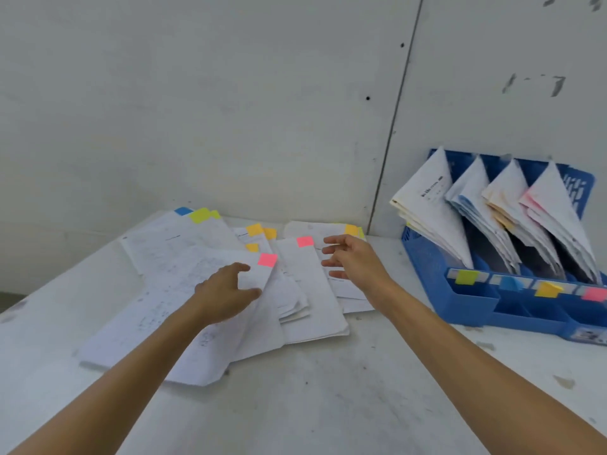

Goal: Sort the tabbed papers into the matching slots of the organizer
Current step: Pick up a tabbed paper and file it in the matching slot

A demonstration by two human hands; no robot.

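A loose spread of white papers (184, 277) with coloured tabs covers the table's middle. The top sheet carries a pink tab (267, 259); a second sheet beside it has another pink tab (305, 241). My left hand (223, 292) lies on the top sheet, thumb and fingers spread, just left of its pink tab. My right hand (351, 259) hovers open, fingers spread, over the papers to the right of the second pink tab. The blue organizer (492, 310) at the right holds papers in its slots, marked green (466, 277), blue (510, 284), orange (547, 289) and pink (595, 293).
A white wall rises directly behind the papers and organizer. Other sheets in the pile show yellow-green (199, 215), blue (182, 210) and orange (255, 230) tabs. The white table (328, 405) extends toward me in front of the pile.
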